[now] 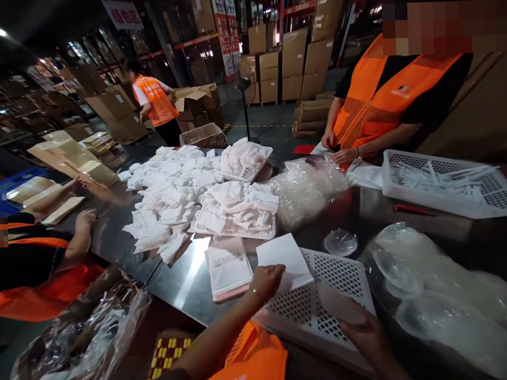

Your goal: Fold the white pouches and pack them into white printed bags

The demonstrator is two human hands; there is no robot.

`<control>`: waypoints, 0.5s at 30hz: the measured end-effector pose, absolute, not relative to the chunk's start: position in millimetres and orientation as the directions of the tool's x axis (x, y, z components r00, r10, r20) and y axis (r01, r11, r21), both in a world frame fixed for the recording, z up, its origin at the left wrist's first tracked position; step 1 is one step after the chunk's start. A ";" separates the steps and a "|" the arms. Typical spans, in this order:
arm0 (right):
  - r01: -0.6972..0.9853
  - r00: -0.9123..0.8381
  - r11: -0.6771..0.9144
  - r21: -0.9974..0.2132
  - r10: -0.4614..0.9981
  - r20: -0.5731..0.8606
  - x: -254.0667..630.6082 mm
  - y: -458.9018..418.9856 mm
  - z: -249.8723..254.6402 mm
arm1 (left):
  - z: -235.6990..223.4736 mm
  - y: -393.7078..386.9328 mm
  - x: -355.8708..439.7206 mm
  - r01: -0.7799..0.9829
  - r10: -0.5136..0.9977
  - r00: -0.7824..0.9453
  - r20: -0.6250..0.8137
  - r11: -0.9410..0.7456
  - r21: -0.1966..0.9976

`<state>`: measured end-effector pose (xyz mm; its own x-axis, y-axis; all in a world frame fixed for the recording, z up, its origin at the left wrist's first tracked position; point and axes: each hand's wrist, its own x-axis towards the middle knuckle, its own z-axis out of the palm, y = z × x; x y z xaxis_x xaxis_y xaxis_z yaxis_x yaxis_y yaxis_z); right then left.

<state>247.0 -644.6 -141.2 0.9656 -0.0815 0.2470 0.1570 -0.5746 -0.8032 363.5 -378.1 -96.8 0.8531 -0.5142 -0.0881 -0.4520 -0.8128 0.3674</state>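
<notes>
Left hand point(267, 279) closed on the near corner of a white sheet point(285, 261), thumb and fingers pinching its edge. Sheet lay half on the steel table point(185, 281), half over the far left corner of a white perforated tray point(324, 298), long axis running away and to the left from the grip. Right hand point(366, 333) rested lower on the same tray, fingers curled around a clear disc-like lid point(338, 303); grip loose, though exact contact was hard to tell through the plastic. Left hand clearly nearer the sheet, right hand well apart from it across the tray. Just left of the sheet, a stack of flat pouches point(228, 267) lay on the table. Beyond, a heap of white packets point(174, 198) and two loaded trays. A single clear lid point(340, 242) sat near the tray's far edge; a bag of clear lids point(440, 294) bulged at right. Across the table, another person's hands point(339, 151) worked beside a second basket point(448, 188).
</notes>
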 end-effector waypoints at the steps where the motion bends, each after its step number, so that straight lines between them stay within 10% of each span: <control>1: 0.217 0.968 -0.489 -0.845 -0.005 0.251 245.9 -636.2 -130.0 | -100.1 -389.7 357.9 -0.493 -0.561 0.823 -0.092 -0.785 0.374; 6: 0.393 0.866 -0.220 -0.893 0.416 0.278 246.7 -598.5 -92.9 | -113.3 -411.5 344.5 -0.599 -0.679 0.728 -0.091 -0.696 0.396; 15: 0.385 0.793 -0.250 -0.889 0.582 0.180 257.6 -599.0 -109.5 | -111.3 -392.6 340.7 -0.549 -0.627 0.777 -0.053 -0.717 0.429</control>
